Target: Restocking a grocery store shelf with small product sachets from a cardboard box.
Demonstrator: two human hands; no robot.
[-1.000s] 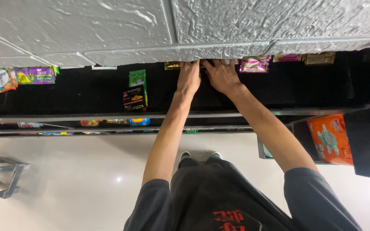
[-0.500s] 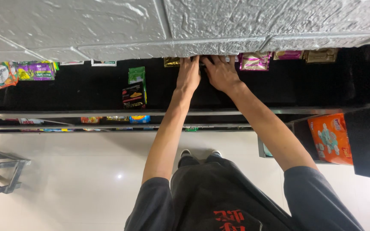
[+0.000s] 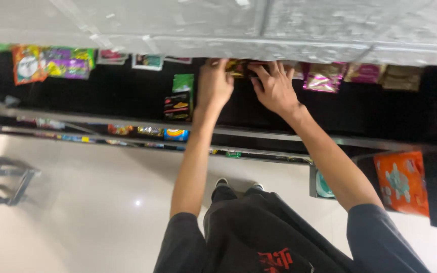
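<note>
Both hands reach up to a gold packet under the shelf edge. Left hand pinches it; right hand lies spread open beside. Better pull gently, keeping neighbouring pink packet undisturbed.

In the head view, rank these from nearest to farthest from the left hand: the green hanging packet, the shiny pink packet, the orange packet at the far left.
From the left hand:
1. Green hanging packet, just to its left on the black panel.
2. Shiny pink packet, to the right, beyond the right hand.
3. Orange packet, far left along the top row.
</note>
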